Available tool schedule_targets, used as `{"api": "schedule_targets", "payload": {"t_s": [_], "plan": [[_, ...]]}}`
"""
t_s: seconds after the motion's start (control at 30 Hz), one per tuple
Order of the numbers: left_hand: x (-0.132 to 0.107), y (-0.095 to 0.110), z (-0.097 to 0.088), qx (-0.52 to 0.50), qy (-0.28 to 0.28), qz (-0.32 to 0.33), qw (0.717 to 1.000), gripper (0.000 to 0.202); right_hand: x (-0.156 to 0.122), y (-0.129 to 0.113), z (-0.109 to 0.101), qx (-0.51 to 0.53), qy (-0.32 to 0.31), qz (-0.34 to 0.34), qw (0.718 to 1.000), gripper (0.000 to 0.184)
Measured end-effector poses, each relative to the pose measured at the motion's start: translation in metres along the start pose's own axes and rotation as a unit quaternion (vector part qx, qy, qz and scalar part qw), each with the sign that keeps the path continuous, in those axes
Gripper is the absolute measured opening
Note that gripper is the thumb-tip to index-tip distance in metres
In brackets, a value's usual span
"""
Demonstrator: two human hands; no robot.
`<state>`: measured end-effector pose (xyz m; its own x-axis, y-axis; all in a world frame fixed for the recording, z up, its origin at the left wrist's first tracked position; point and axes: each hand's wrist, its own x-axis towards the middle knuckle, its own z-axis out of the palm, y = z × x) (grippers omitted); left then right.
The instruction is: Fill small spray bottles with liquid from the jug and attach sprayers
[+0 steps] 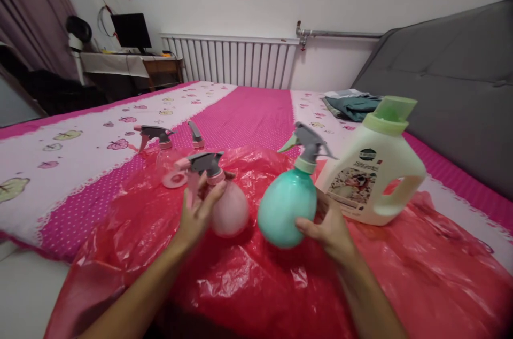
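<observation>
My left hand (pixel 197 213) is closed around the neck of a pink round spray bottle (pixel 229 209), just below its grey trigger head (pixel 205 163). My right hand (pixel 329 226) grips the side of a teal round spray bottle (pixel 284 209) with a grey trigger head (pixel 308 141). Both bottles rest on a red plastic sheet (pixel 248 280) spread over the bed. A white detergent jug (pixel 374 170) with a green cap stands just right of the teal bottle.
Two loose spray heads (pixel 154 135) (pixel 195 135) and a pink round lid (pixel 175 179) lie beyond the pink bottle. The pink floral bedspread (pixel 80 152) extends left. Folded clothes (pixel 350 103) sit at the far right, by a grey headboard (pixel 452 87). A radiator (pixel 234 63) lines the wall.
</observation>
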<state>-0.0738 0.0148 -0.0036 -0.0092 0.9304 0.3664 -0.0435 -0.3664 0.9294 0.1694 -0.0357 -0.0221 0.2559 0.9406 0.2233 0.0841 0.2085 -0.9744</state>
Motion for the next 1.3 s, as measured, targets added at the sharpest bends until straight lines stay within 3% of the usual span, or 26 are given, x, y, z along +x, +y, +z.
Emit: {"api": "schedule_targets", "payload": {"t_s": [0.17, 0.27, 0.33, 0.47, 0.57, 0.67, 0.77, 0.9, 1.0, 1.1, 1.2, 1.3], "plan": [[0.0043, -0.0017, -0.0029, -0.095, 0.011, -0.05, 0.994, 0.029, 0.0003, -0.001, 0.0001, 0.004, 0.018, 0.009, 1.0, 0.079], [0.0044, -0.0033, -0.0027, -0.079, 0.003, -0.044, 0.996, 0.029, 0.0011, -0.0007, -0.0017, 0.026, -0.004, 0.013, 1.0, 0.086], [0.004, -0.0034, -0.0009, -0.059, 0.006, -0.044, 0.997, 0.031, 0.0012, -0.001, -0.0032, 0.017, 0.008, 0.011, 1.0, 0.081], [0.0028, -0.0003, 0.0047, -0.017, 0.026, -0.039, 0.999, 0.034, -0.0007, -0.0044, -0.0043, 0.021, -0.036, -0.007, 0.999, 0.076], [0.0022, 0.0022, 0.0068, 0.012, 0.032, -0.032, 0.999, 0.033, -0.0022, -0.0063, -0.003, -0.02, -0.016, -0.01, 1.0, 0.077], [0.0025, 0.0022, 0.0056, 0.034, 0.03, -0.03, 0.999, 0.033, -0.0024, -0.0048, -0.0014, -0.003, -0.068, -0.016, 0.998, 0.08], [0.0029, 0.0017, 0.0039, 0.042, 0.027, -0.027, 0.998, 0.034, -0.0021, -0.0028, -0.0004, -0.014, -0.015, -0.008, 1.0, 0.078], [0.002, 0.0034, 0.004, 0.044, 0.022, -0.026, 0.998, 0.034, -0.002, -0.0036, -0.0013, 0.026, -0.068, -0.015, 0.997, 0.079], [0.0016, 0.0054, 0.0045, 0.046, 0.025, -0.023, 0.998, 0.031, -0.002, -0.0045, -0.0034, -0.041, 0.015, -0.01, 0.999, 0.077], [0.0019, 0.0062, 0.0044, 0.045, 0.027, -0.02, 0.998, 0.032, -0.0018, -0.0039, -0.0055, -0.006, -0.063, -0.033, 0.997, 0.08], [0.002, 0.0052, 0.0044, 0.044, 0.027, -0.014, 0.999, 0.033, -0.0016, -0.0031, -0.0054, -0.037, -0.005, -0.032, 0.999, 0.076], [0.0017, 0.0031, 0.0048, 0.043, 0.025, -0.011, 0.999, 0.031, -0.0019, -0.0027, -0.0023, -0.034, -0.052, -0.031, 0.998, 0.079]]}}
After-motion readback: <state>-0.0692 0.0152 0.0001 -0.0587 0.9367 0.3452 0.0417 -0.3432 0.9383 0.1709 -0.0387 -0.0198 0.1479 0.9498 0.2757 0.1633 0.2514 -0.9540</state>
